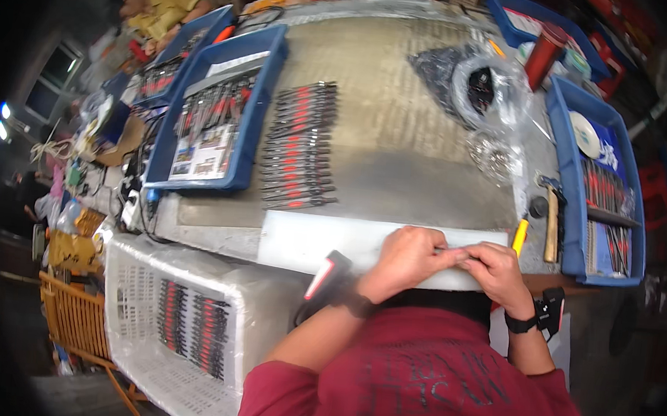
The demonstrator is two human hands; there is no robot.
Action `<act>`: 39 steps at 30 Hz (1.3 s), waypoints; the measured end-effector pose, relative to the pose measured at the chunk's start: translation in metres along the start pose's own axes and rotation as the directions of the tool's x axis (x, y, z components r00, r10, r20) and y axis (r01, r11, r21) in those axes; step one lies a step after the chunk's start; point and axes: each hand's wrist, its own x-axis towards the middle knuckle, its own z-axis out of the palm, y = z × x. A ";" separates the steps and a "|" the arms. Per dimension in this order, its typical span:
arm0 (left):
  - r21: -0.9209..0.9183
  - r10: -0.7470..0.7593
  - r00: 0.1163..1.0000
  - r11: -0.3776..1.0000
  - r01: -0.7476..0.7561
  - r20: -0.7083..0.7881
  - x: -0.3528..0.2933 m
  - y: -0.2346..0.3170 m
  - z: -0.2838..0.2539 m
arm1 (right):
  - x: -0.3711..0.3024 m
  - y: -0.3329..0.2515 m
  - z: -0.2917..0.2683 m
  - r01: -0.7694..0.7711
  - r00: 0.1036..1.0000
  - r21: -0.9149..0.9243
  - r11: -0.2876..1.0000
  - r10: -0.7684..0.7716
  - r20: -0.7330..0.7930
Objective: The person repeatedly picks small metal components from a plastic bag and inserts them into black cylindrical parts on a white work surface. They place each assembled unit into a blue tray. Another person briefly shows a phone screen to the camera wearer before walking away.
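Note:
Both my hands come together over the near edge of a white board (308, 241) on the table. My left hand (415, 256) is closed, its thumb and fingers pinched toward the right. My right hand (495, 272) meets it, also pinching, with the fingertips touching or nearly so. Something small and thin may lie between them, but the fingers hide it and blur softens it. Beyond the board, to the left, a long row of slim black-and-red pieces (299, 148) lies side by side. A yellow-handled tool (519, 236) rests just right of the board.
Blue trays (246, 149) with black-and-red pieces and papers stand at left. Another blue tray (639, 229) is at right, beside a wooden-handled hammer (552, 227). A plastic-lined white crate (244, 318) sits lower left. Plastic bags (454, 81) and a red cylinder (547, 54) lie farther back.

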 end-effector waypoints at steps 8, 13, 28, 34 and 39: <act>-0.008 0.045 0.998 0.999 -0.044 0.034 0.006 0.000 -0.017 | -0.001 0.006 0.009 -0.105 0.982 0.129 0.986 0.124 -0.144; -0.033 0.024 0.994 0.999 -0.028 -0.103 0.014 -0.012 -0.055 | -0.006 0.018 0.012 -0.186 0.970 0.174 0.967 0.208 -0.122; 0.564 0.270 0.736 0.806 0.180 -0.621 0.042 -0.115 -0.148 | -0.004 0.015 0.016 -0.063 0.978 0.111 0.992 0.083 -0.190; 0.623 0.276 0.753 0.751 0.218 -0.597 0.044 -0.137 -0.158 | -0.003 0.014 0.016 -0.059 0.977 0.131 0.990 0.084 -0.195; 0.655 0.307 0.764 0.730 0.193 -0.567 0.050 -0.148 -0.153 | -0.003 0.014 0.016 -0.070 0.976 0.161 0.985 0.101 -0.193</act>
